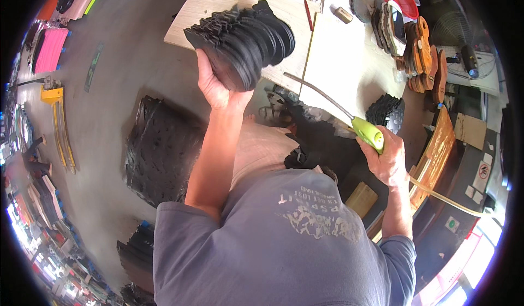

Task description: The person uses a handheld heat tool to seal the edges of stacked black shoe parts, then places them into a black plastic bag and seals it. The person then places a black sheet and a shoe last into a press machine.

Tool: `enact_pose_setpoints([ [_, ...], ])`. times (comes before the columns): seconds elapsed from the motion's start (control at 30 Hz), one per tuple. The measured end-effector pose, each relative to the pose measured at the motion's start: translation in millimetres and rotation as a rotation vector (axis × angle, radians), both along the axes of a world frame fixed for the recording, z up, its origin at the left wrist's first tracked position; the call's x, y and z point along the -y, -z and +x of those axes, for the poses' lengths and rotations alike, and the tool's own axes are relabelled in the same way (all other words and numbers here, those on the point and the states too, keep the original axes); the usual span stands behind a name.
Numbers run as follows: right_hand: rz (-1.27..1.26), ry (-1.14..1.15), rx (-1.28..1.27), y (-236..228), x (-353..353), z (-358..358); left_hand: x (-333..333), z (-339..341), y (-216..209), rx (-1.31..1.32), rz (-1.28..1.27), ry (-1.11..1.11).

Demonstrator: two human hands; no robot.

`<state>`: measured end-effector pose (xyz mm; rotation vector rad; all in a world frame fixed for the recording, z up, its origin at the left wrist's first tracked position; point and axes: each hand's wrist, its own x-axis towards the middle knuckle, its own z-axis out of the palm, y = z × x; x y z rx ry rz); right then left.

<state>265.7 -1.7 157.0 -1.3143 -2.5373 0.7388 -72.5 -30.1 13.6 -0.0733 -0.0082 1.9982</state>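
My left hand [218, 90] is wrapped round the lower end of a thick stack of black, sole-shaped sheets [245, 46], held up over the table's near left edge. The sheets are uneven along their upper side. In my right hand [389, 161] is a green-handled air blow gun [368, 133]; its long thin metal tube slants up and left, its tip well apart from the stack. A beige hose [445, 198] runs rightward from behind my right wrist. Below the tube's right side, another bundle of black pieces [386, 111] sits at the table's near edge.
The light table [341, 49] holds a red pencil [308, 14], a small tan block [343, 14], a phone [398, 23] and orange-brown sole shapes [423, 38]. A fan [452, 32] stands right. A black wrapped bundle [158, 150] and yellow pallet jack [55, 101] are on the left floor.
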Motion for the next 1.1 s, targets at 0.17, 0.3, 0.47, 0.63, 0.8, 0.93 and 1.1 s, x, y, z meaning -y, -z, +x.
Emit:
enact_pose_setpoints([
  [0.17,-0.009,-0.173,-0.032,1.3,3.6,1.1,-13.3,0.7,-18.5,0.063,-0.221,-0.051],
  [0.3,-0.012,-0.163,-0.037,3.6,4.7,-0.6,-15.2,2.7,-17.0,0.024,-0.182,-0.047],
  [0.47,-0.027,-0.045,-0.052,0.9,0.3,2.5,-7.2,1.5,0.8,0.034,-0.094,0.029],
  [0.63,-0.117,-0.010,-0.048,-0.2,-0.3,7.0,-0.8,-4.5,9.0,0.064,0.178,0.124],
  [0.8,-0.111,-0.019,-0.059,-0.8,-2.3,7.1,3.5,-10.8,6.7,-0.071,-0.001,-0.020],
  [0.93,-0.071,-0.012,-0.154,-8.4,-7.0,5.6,18.4,-20.6,7.3,-0.164,0.206,0.055],
  [1.1,-0.267,-0.013,-0.081,-21.6,-13.1,3.5,33.9,-30.4,14.8,-0.304,0.349,0.304],
])
